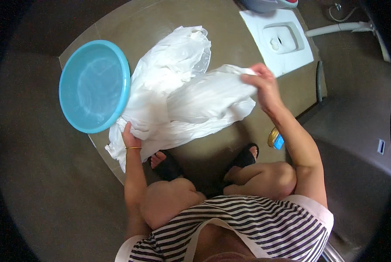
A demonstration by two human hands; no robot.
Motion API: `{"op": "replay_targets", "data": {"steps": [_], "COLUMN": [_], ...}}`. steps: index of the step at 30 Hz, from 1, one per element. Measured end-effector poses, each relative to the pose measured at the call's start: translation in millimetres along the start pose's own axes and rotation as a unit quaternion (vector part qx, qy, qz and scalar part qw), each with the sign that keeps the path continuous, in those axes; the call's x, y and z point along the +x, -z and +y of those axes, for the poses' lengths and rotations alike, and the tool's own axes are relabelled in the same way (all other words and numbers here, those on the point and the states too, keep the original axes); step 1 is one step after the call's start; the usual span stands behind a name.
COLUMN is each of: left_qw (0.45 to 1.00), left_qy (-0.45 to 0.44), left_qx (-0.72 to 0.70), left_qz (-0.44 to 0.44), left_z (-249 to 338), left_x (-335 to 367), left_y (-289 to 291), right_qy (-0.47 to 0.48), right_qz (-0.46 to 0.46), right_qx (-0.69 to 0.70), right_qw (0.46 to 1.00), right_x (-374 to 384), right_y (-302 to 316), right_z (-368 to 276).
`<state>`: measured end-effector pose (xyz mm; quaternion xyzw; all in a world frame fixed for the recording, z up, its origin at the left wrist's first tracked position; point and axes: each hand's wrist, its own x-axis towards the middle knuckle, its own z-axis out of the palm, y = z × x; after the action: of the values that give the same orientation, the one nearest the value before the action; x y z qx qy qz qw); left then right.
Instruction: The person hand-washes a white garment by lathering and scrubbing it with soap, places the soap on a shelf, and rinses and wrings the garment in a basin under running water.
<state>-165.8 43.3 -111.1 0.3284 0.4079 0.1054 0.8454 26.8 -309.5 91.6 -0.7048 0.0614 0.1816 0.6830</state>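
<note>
A large crumpled white cloth lies spread over the floor in front of my feet, with a thin, sheer-looking edge at its far end. My right hand pinches its right end and holds that part up off the floor, the fingers slightly smeared by motion. Closer to me, my left hand is closed on the cloth's near left part, beside a round light-blue basin. The basin holds cloudy water, and the cloth touches its right side. The fingertips of my left hand are partly hidden in the folds.
A white squat toilet is set in the floor at the far right, with a white pipe beside it. A grey tub stands behind it. Near my right knee is a small blue and yellow container. Dark walls enclose the floor.
</note>
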Motion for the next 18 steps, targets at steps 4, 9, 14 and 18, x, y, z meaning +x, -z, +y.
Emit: {"op": "replay_targets", "data": {"steps": [4, 9, 14, 18], "left_qw": [1.0, 0.992, 0.836, 0.542], "left_qy": [-0.003, 0.115, 0.037, -0.358], "left_qx": [0.017, -0.026, 0.548, 0.76], "left_qz": [-0.003, -0.033, 0.003, -0.023], "left_z": [10, 29, 52, 75], "left_x": [7, -22, -58, -64], "left_y": [8, 15, 20, -95], "right_qy": [0.001, -0.209, -0.317, -0.118], "right_qz": [0.129, 0.157, 0.051, 0.036], "right_qx": [0.047, -0.158, -0.189, -0.108], "right_qw": [0.991, 0.952, 0.928, 0.987], "right_x": [5, -4, 7, 51], "right_y": [53, 163, 166, 149], "right_z": [7, 123, 129, 111]}}
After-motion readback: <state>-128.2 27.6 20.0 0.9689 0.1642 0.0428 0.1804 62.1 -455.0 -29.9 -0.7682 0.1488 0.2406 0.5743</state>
